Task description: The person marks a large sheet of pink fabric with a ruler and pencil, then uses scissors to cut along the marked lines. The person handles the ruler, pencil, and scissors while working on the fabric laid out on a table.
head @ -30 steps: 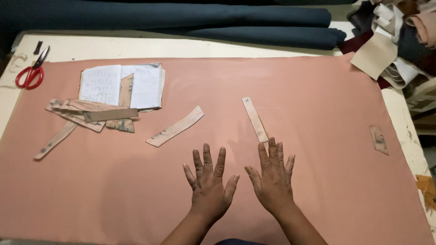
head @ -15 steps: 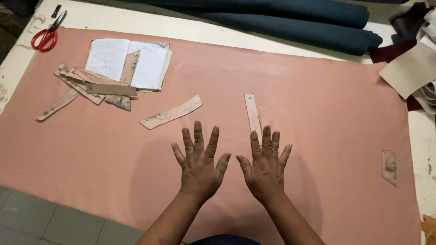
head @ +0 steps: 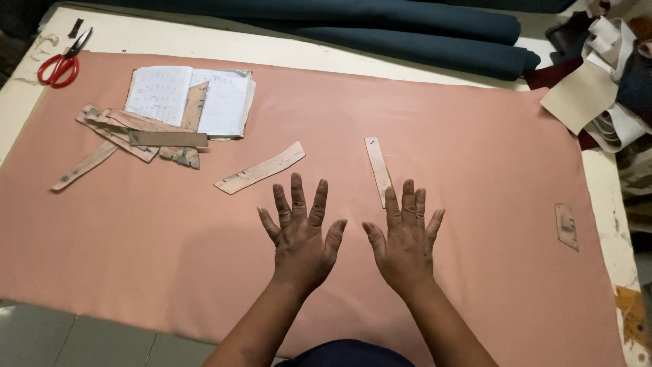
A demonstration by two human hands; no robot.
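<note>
Pink fabric [head: 204, 258] lies spread flat over the worktop [head: 204, 41], long axis running L–R across the view. Both hands rest palm-down on it, fingers splayed, grasping nothing: left hand [head: 300, 234], right hand [head: 405, 241], side by side near the front edge. Narrow pattern strip [head: 378, 170] lies just ahead of the right hand w/ its near end at the fingertips, long axis pointing away; right hand is nearer. Curved strip [head: 260, 177] sits ahead-left of the left hand, apart.
</note>
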